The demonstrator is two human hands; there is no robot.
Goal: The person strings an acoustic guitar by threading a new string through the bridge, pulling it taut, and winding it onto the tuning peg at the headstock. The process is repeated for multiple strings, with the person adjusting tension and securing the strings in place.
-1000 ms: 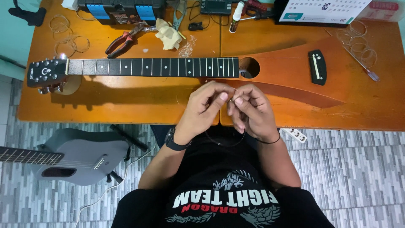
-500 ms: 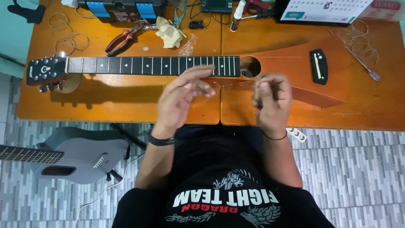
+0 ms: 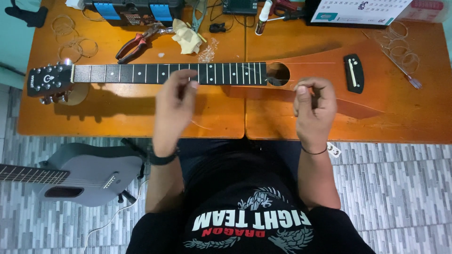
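A slim orange-brown wooden travel guitar with a black fretboard [image 3: 202,74] is laid flat across the orange wooden workbench [image 3: 132,117], headstock at the person's left, black bridge [image 3: 353,73] at the right. No strings are seen along the fretboard.

Left hand [image 3: 173,108] is raised over the middle frets, blurred; thumb and forefinger are pinched narrow near the fretboard edge. A thin wire guitar string [image 3: 200,124] is faintly seen below that hand, over the bench edge. Whether it is actually gripped by the left fingertips cannot be told.

Right hand [image 3: 314,110] is held over the guitar body just right of the round sound hole [image 3: 278,74], fingers curled tight, thumb pressed to forefinger. A pinch grip is shown; what is held inside it cannot be told. A thin line is seen running across the body toward the bridge. The two hands are well apart.

Behind the neck: red-handled pliers [image 3: 136,43], a crumpled cream cloth [image 3: 187,36], coiled spare strings [image 3: 75,44] at far left, more coils [image 3: 400,44] at far right.

On the grey tiled floor, at the person's left, a grey acoustic guitar [image 3: 84,176] is lying.
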